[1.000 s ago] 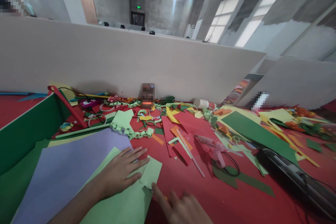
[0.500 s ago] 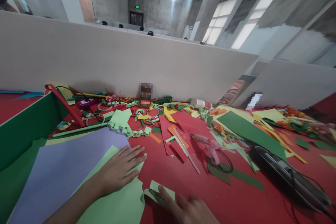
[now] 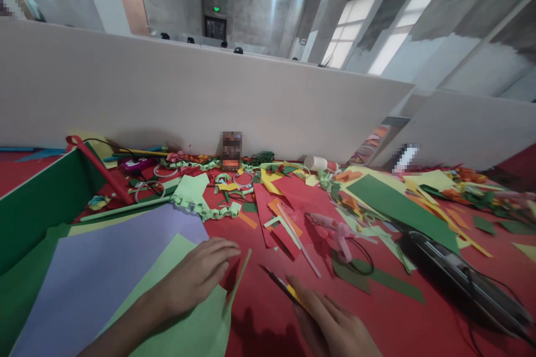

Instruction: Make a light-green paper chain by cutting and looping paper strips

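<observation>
Your right hand (image 3: 335, 321) has its fingers closed around the scissors (image 3: 290, 290), whose tips point to ten o'clock. At nine o'clock from it, your left hand (image 3: 203, 270) lies over the light green paper (image 3: 184, 326), fingers together and slightly bent; whether they pinch the sheet you cannot tell. A narrow edge of that paper stands up just beside your left fingertips. The purple sheet (image 3: 113, 262) lies at nine o'clock from your left hand, the green paper chain (image 3: 220, 212) at twelve. From your right hand, the pink glue gun (image 3: 335, 228) rests on the red counter (image 3: 268, 321) at twelve.
</observation>
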`<state>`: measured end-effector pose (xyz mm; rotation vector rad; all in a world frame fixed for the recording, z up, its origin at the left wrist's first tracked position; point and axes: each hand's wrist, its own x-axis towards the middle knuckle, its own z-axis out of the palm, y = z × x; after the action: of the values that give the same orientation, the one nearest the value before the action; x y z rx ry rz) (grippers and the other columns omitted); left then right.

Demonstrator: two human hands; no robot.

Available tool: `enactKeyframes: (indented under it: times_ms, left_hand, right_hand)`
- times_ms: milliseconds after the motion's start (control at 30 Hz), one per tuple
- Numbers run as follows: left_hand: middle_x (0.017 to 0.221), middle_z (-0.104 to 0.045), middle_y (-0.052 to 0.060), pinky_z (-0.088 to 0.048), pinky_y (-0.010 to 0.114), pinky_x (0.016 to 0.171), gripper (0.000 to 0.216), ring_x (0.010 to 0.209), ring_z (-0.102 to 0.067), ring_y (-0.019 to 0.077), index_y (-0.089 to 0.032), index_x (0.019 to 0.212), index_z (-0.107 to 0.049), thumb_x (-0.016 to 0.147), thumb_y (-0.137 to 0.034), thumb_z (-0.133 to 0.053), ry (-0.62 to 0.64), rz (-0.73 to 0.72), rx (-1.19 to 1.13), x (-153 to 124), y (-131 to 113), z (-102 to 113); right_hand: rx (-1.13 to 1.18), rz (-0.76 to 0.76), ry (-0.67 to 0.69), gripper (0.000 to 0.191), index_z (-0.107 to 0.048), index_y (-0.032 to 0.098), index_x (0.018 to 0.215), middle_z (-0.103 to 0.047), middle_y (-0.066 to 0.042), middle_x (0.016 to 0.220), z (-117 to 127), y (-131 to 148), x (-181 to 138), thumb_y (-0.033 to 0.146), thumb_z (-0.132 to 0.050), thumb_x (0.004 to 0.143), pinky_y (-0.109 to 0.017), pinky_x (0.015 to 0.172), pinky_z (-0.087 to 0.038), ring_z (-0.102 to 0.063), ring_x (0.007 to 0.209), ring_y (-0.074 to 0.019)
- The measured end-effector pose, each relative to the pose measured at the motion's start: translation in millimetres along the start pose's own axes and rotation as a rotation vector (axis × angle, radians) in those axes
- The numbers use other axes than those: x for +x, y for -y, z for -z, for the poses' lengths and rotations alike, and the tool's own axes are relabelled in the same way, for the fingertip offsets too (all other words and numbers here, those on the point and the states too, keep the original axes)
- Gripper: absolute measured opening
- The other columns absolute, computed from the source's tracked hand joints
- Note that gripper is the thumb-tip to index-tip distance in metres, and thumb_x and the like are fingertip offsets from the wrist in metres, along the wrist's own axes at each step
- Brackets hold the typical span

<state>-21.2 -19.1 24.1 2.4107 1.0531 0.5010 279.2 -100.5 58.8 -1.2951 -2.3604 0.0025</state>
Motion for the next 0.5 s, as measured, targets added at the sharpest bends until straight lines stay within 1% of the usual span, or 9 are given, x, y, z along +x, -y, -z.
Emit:
enactKeyframes:
  times_ms: [100, 233, 333, 400, 433, 500]
  left_hand:
    - [0.151, -0.055, 0.002, -0.041, 0.04, 0.117, 0.041, 0.139, -0.049, 0.0213, -0.03, 0.146, -0.051, 0.107, -0.028, -0.037, 0.024, -0.01, -0.002, 12.8, -11.7, 3.8]
    - [0.161, -0.043, 0.0, -0.036, 0.044, 0.12, 0.047, 0.148, -0.037, 0.0234, -0.035, 0.152, -0.043, 0.106, -0.027, -0.04, 0.103, -0.102, -0.005, 25.0, -10.4, 3.5]
    - [0.159, -0.045, 0.003, -0.035, 0.047, 0.12, 0.048, 0.148, -0.036, 0.0268, -0.034, 0.153, -0.043, 0.104, -0.034, -0.045, 0.142, -0.091, -0.036, 29.6, -4.2, -1.4]
    - [0.157, -0.048, 0.005, -0.035, 0.048, 0.12, 0.057, 0.147, -0.037, 0.0282, -0.031, 0.155, -0.039, 0.101, -0.037, -0.052, 0.166, -0.057, -0.084, 32.6, -2.9, -4.3]
    - [0.157, -0.048, 0.005, -0.036, 0.048, 0.119, 0.061, 0.147, -0.037, 0.0283, -0.031, 0.156, -0.036, 0.098, -0.036, -0.055, 0.188, -0.047, -0.123, 34.6, -3.5, -5.0]
    - [0.158, -0.046, 0.003, -0.036, 0.046, 0.119, 0.066, 0.147, -0.035, 0.0264, -0.035, 0.156, -0.035, 0.094, -0.026, -0.055, 0.249, -0.053, -0.223, 39.9, -6.6, -5.2]
  right_hand:
    - [0.025, -0.023, -0.035, 0.047, -0.042, 0.025, 0.149, -0.079, -0.004, 0.087, 5.8, 1.3, -0.8, 0.018, -0.037, 0.103, -0.025, 0.053, -0.057, -0.074, 0.063, -0.0203]
    - [0.037, -0.052, -0.048, 0.043, -0.05, 0.025, 0.142, -0.08, -0.006, 0.093, 5.4, -2.1, -4.2, 0.017, -0.039, 0.101, -0.025, 0.057, -0.059, -0.076, 0.068, -0.0203]
    - [0.045, -0.079, -0.036, 0.038, -0.055, 0.025, 0.137, -0.08, -0.008, 0.097, -0.2, -5.9, -9.0, 0.02, -0.04, 0.102, -0.025, 0.06, -0.06, -0.077, 0.073, -0.0207]
    - [0.054, -0.107, -0.033, 0.037, -0.055, 0.025, 0.136, -0.08, -0.008, 0.097, -4.9, -7.8, -12.2, 0.021, -0.04, 0.102, -0.023, 0.059, -0.06, -0.078, 0.073, -0.0204]
    - [0.062, -0.122, -0.031, 0.036, -0.056, 0.024, 0.135, -0.08, -0.008, 0.096, -7.3, -8.5, -13.6, 0.022, -0.041, 0.102, -0.023, 0.058, -0.06, -0.078, 0.073, -0.0203]
    - [0.079, -0.153, -0.034, 0.035, -0.057, 0.023, 0.134, -0.081, -0.007, 0.091, -11.4, -9.7, -15.8, 0.023, -0.041, 0.103, -0.021, 0.055, -0.058, -0.078, 0.07, -0.0201]
